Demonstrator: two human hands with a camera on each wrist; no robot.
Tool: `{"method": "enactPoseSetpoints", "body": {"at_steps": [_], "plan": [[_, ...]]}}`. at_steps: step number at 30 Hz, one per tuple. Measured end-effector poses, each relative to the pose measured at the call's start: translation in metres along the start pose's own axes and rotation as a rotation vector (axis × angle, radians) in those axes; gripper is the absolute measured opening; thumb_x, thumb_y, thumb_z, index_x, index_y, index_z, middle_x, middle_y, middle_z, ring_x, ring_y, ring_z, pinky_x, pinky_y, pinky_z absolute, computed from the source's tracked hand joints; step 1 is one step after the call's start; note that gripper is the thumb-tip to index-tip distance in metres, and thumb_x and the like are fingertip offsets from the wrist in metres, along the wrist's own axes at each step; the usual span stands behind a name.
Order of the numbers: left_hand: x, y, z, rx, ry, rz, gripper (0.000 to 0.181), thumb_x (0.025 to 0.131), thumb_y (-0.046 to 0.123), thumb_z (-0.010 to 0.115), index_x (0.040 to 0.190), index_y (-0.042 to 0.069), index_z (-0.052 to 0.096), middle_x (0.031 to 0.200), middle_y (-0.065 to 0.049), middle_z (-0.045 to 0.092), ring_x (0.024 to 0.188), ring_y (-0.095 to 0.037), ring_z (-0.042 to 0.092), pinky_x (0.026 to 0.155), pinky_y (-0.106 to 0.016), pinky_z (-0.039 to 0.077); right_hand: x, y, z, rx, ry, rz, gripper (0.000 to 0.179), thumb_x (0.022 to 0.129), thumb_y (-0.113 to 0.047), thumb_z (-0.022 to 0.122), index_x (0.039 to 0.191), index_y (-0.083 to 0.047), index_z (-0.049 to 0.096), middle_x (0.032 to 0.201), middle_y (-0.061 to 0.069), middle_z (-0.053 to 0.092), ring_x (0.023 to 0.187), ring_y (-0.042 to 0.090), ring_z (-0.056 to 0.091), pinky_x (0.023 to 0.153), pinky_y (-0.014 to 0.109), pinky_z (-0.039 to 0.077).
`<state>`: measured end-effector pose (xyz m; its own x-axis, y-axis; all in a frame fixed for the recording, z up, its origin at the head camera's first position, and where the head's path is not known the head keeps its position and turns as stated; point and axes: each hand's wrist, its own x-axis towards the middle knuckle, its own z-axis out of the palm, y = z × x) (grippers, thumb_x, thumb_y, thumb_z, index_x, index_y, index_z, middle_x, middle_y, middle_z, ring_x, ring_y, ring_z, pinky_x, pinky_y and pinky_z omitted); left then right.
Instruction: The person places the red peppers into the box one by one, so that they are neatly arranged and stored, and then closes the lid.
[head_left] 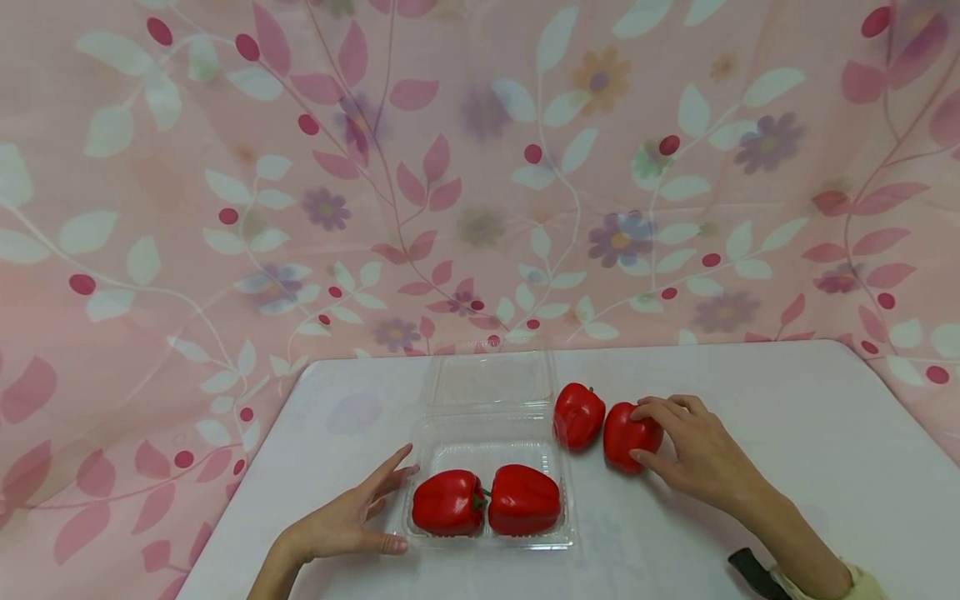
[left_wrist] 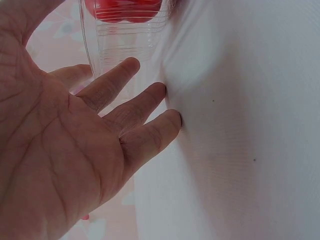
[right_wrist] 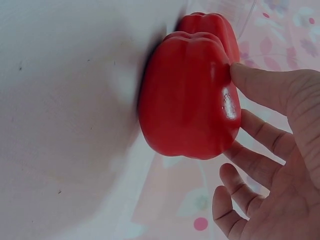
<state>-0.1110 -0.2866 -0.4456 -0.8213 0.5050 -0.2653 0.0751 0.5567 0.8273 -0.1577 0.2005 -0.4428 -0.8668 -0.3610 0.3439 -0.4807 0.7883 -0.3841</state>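
Observation:
Two red bell peppers, a left one [head_left: 448, 502] and a right one [head_left: 524, 500], lie side by side in the front of a clear plastic clamshell box [head_left: 483, 454], stems facing each other. The box's lid [head_left: 491, 379] is folded back. My left hand [head_left: 348, 518] is at the box's left side with fingers spread, holding nothing; its palm [left_wrist: 60, 135] shows in the left wrist view. To the right of the box, my right hand [head_left: 697, 454] pinches another red bell pepper [right_wrist: 187, 97] between thumb and fingers. That pepper sits on the table. One more pepper [head_left: 579, 417] rests beside it.
A white-covered table [head_left: 337, 467] carries everything. At its back hangs a pink floral cloth [head_left: 480, 208]. A black handle-like object [head_left: 753, 573] lies near the right forearm, its other end out of view.

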Motion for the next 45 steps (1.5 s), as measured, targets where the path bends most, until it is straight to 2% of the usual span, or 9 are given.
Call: {"method": "enactPoseSetpoints", "body": {"at_steps": [10,27,37,45], "plan": [[-0.001,0.001,0.001,0.005,0.001,0.004,0.110,0.080,0.027,0.081,0.160,0.028,0.005,0.158,-0.010,0.031,0.144,-0.037,0.026,0.109,-0.061,0.028,-0.001,-0.001,-0.002,-0.050,0.020,-0.008,0.055,0.068,-0.025,0.090,0.116,-0.018,0.065,0.119,0.010,0.063,0.110,0.033,0.050,0.081,0.060,0.052],[-0.002,0.002,0.000,0.001,0.000,0.002,0.111,0.080,0.026,0.082,0.160,0.027,0.005,0.158,-0.009,0.031,0.144,-0.037,0.026,0.109,-0.059,0.029,-0.001,0.000,-0.008,-0.074,0.000,0.008,0.047,0.073,-0.028,0.087,0.115,-0.021,0.070,0.113,0.010,0.063,0.108,0.032,0.050,0.083,0.060,0.050],[-0.001,0.002,-0.001,0.002,-0.001,-0.007,0.110,0.080,0.026,0.082,0.160,0.028,0.005,0.158,-0.010,0.031,0.144,-0.038,0.025,0.108,-0.059,0.030,-0.002,0.002,-0.011,-0.085,-0.021,0.039,0.049,0.070,-0.030,0.089,0.115,-0.021,0.071,0.111,0.011,0.063,0.105,0.033,0.052,0.080,0.059,0.054],[0.000,0.002,-0.001,-0.001,-0.002,-0.012,0.110,0.080,0.026,0.082,0.160,0.028,0.005,0.158,-0.010,0.031,0.144,-0.038,0.025,0.108,-0.059,0.030,-0.003,0.003,-0.013,-0.085,-0.021,0.025,0.047,0.071,-0.032,0.088,0.115,-0.021,0.072,0.109,0.009,0.063,0.103,0.031,0.052,0.078,0.055,0.055]]}}
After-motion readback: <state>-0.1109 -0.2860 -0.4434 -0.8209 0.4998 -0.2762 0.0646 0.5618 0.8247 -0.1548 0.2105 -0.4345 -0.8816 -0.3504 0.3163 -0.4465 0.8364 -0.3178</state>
